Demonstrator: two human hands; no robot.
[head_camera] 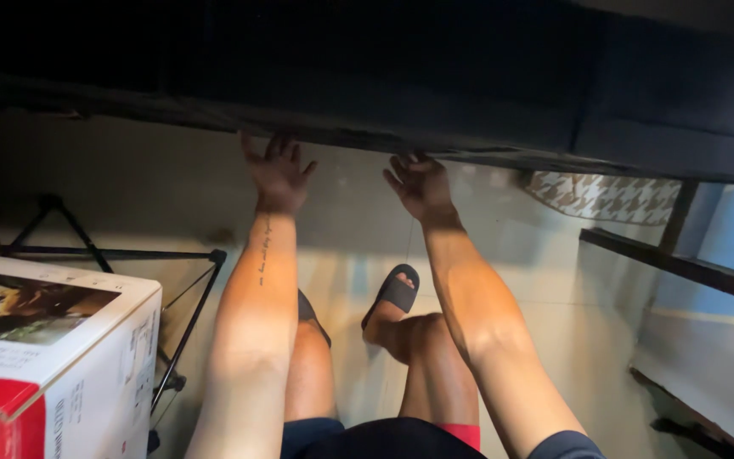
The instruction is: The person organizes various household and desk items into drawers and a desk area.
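**Both hands on the edge of a dark panel**

Nearest, bottom left: white cardboard box [61,357] with a printed picture on top and a red corner. Sits just beside the left forearm, not touching it as far as I can tell.

Behind the box: thin black metal frame [189,314], legs angled, standing on the floor.

Centre: person's bare legs, dark shorts with a red hem. One black slide sandal [394,293] shows on a foot between the two forearms. Pale tiled floor [172,187] underneath.

Further out: both arms stretch forward. Left hand [278,174] has fingers spread open, fingertips against the lower edge of the dark panel [435,76]. Right hand [420,185] is just beside it, fingers curled at the same edge. The hands are apart, a small gap between them. Whether either actually grips the edge: cannot tell, too dark there.

The panel spans the whole top of the view, tilted down to the right.

Far right: houndstooth-patterned cloth [609,197] under the panel, and a dark rail [681,268] by a blue wall.
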